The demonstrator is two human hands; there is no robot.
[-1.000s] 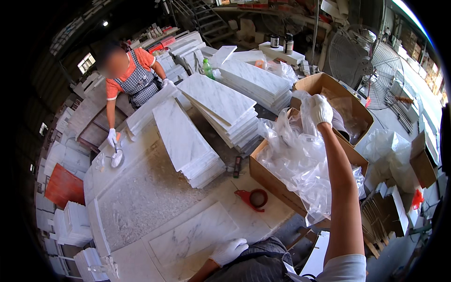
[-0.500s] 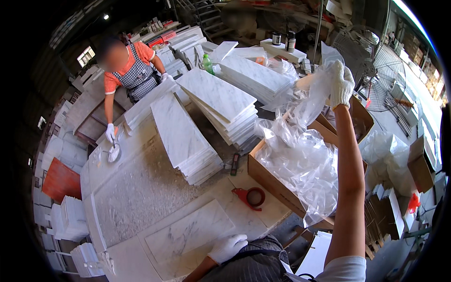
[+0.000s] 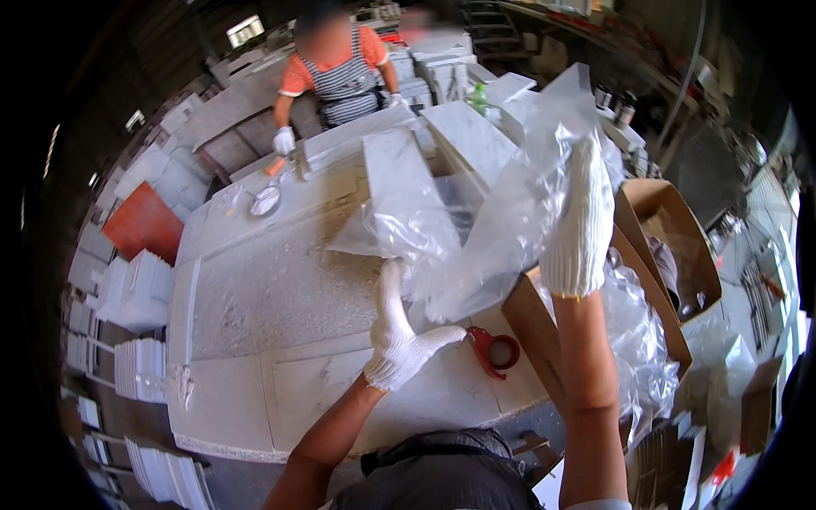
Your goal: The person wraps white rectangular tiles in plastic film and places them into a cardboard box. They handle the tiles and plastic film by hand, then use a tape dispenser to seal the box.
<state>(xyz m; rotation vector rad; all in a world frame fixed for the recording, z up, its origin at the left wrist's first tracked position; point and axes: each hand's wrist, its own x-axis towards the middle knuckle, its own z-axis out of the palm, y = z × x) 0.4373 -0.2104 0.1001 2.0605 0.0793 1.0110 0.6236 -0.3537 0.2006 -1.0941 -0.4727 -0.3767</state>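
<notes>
A large clear plastic bag hangs over the table, its sheet spread and wrinkled. My right hand, in a white knit glove, grips it near its upper right part; the fingertips are partly lost against the film. Lower left of it, my left hand, gloved too, is open with the thumb stretched aside. Its fingertips reach the bag's lower edge, and whether they touch it I cannot tell. A red tape dispenser lies just right of that thumb. Beside my right forearm, a cardboard box holds more crumpled clear bags.
White marble slabs lie stacked behind the bag, with another slab stack to their right. Across the dusty table, a co-worker holds a tool by a round dish of white stuff. Another carton stands right.
My right hand has brought the bag leftward from above the box to over the table. My left hand has risen from the table's near edge toward the bag. The view has shifted.
</notes>
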